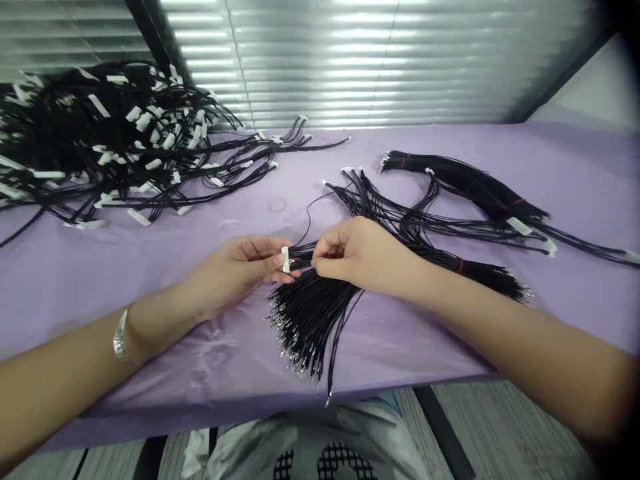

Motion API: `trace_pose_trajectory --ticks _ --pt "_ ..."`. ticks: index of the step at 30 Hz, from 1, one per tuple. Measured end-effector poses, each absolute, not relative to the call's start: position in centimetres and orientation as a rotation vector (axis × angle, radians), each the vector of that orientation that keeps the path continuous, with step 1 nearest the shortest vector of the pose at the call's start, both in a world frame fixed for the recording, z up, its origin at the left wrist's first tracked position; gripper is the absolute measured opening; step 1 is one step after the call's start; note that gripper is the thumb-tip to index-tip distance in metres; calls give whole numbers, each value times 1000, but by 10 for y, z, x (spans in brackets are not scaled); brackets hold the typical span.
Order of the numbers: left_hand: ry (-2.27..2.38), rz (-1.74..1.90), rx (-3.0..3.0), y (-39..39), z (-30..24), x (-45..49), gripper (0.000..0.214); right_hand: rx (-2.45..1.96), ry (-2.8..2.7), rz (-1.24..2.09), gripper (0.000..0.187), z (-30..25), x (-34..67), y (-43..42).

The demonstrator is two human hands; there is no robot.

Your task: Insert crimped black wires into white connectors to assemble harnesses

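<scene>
My left hand (pixel 240 270) pinches a small white connector (pixel 285 259) between thumb and fingers, just above the purple table cover (pixel 200 320). My right hand (pixel 360 257) is closed in a pinch on thin black wires (pixel 303 253) that run into that connector. Directly under both hands lies a fanned bundle of black wires with metal tips (pixel 305 327), tied with a red band (pixel 460 265) to the right.
A big tangled heap of black wires with white connectors (pixel 100 140) fills the back left. Another banded bundle (pixel 470 187) and loose wired connectors (pixel 400 213) lie at the back right. Window blinds (pixel 370 60) stand behind. The table's near edge runs just above my lap.
</scene>
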State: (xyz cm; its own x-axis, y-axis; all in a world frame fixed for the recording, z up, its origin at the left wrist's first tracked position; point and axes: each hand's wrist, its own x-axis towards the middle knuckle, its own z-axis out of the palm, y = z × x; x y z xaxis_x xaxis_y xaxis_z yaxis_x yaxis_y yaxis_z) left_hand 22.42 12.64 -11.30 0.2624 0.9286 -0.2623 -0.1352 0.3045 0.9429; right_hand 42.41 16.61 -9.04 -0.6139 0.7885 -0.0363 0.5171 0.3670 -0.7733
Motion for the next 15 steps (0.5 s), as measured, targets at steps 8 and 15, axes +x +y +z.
trace_pose_trajectory --ticks 8,15 --pt "1048 916 963 126 -113 226 18 -1183 -2266 1107 14 -91 423 165" --pt "1108 903 1058 125 -114 226 16 -1179 -2229 1076 14 -91 423 165"
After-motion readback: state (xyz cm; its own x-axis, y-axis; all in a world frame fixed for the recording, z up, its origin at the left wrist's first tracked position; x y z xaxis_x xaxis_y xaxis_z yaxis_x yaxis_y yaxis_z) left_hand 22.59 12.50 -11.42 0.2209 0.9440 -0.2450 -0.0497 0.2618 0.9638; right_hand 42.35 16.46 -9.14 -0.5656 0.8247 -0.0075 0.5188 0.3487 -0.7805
